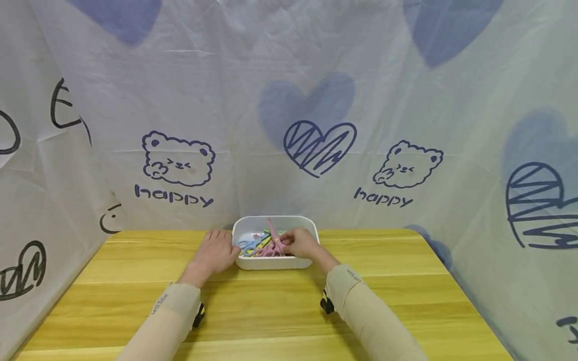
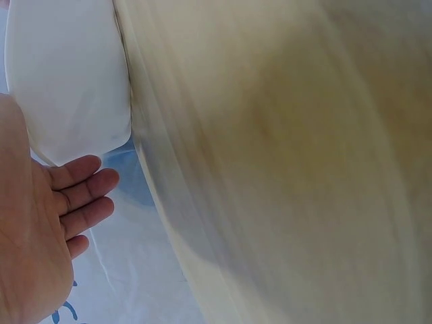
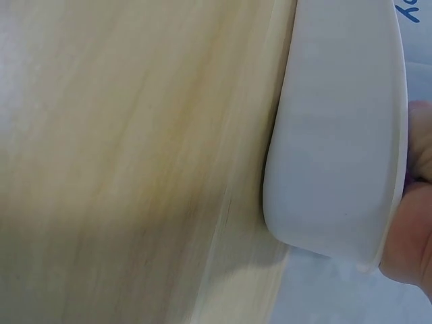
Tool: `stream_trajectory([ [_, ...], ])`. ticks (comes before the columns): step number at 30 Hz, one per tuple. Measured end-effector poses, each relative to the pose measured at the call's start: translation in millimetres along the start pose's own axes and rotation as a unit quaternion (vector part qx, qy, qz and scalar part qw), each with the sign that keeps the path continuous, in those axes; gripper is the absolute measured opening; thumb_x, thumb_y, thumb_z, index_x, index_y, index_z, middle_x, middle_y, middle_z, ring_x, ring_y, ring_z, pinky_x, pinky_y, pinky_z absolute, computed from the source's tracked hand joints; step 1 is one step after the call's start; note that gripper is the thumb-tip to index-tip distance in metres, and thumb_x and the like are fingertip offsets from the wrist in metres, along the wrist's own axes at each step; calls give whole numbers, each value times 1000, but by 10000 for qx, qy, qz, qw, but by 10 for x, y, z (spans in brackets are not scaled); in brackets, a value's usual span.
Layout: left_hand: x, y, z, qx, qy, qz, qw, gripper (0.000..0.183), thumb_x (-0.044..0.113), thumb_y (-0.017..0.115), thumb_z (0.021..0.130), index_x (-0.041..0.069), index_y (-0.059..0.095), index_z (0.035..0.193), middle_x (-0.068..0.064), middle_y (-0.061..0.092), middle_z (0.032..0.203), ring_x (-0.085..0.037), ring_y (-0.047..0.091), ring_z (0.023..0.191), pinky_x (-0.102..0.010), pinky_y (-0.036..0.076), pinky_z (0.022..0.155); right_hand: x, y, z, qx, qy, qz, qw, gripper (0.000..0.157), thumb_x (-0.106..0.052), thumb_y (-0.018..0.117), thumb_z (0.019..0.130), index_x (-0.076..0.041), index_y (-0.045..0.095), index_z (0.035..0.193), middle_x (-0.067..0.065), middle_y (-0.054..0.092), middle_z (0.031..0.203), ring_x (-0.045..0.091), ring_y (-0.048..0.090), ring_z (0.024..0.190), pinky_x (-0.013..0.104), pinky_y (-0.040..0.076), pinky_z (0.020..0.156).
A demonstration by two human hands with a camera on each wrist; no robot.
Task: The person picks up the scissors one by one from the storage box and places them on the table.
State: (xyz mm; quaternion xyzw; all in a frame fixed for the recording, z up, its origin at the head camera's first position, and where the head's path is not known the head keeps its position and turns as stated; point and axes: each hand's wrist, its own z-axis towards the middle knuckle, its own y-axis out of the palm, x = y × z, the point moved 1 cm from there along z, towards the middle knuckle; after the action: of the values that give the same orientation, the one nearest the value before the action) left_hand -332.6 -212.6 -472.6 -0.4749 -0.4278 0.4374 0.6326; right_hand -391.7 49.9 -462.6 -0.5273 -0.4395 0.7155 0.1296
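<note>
On my head feed: white bin (image 1: 277,263), smooth, glossy, plastic-looking, rounded corners, thin rim, on a tabletop (image 1: 271,311) of yellowish wood-grain planks, near the far edge. Behind hangs a creased pale cloth backdrop (image 1: 253,190), printed with blue hearts, bear faces and "happy". In the bin I get a jumble: blue scissors (image 1: 247,245) with looped handles, a slim yellow piece (image 1: 262,244), pink scissors (image 1: 274,233) leaning up over the rest, blades toward the far rim; smaller bits too tiny for me to sort. Right hand (image 1: 303,243) reaches in over the bin's right end, fingers curled, thumb and fingertips pinching the pink scissors near the handles. Left hand (image 1: 215,250) is relaxed, fingers nearly straight, grasping nothing, thumb side against the bin's left end. Beige sleeves (image 1: 158,316) on both arms, smooth and close-fitting.
</note>
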Motion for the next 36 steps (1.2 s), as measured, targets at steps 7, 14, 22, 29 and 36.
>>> stream_trajectory([
  [7,-5,21,4,116,68,-8,9999,43,26,47,101,-13,56,117,-25,58,114,-42,48,115,-57,33,113,7,-15,-5,182,56,165,9997,26,-2,76,88,1,75,114,10,76,95,16,68,86,24,55,74],
  [14,-2,32,4,228,70,38,9997,41,24,48,100,-13,56,115,-25,59,113,-43,49,115,-56,33,112,-1,-50,-24,370,51,638,9973,28,-2,74,91,3,72,118,13,76,99,17,67,85,22,54,70],
  [22,-6,57,11,175,12,-15,9998,45,26,45,101,-14,55,118,-26,58,118,-43,48,118,-57,31,115,-3,-83,-20,697,-53,1293,9891,29,1,73,89,7,72,117,18,76,101,16,69,81,26,60,71],
  [29,-14,64,16,209,-21,-69,9998,46,26,45,100,-15,55,120,-27,58,120,-43,47,118,-57,31,115,-76,-155,-85,847,6,1518,9848,31,0,74,90,6,71,120,19,76,104,19,73,79,27,60,70],
  [36,-20,91,15,264,54,-42,9996,47,26,45,100,-15,55,121,-27,59,120,-43,48,116,-57,32,115,-69,-236,-181,889,109,1901,9777,34,1,73,92,6,69,125,19,74,108,23,74,83,32,62,73],
])
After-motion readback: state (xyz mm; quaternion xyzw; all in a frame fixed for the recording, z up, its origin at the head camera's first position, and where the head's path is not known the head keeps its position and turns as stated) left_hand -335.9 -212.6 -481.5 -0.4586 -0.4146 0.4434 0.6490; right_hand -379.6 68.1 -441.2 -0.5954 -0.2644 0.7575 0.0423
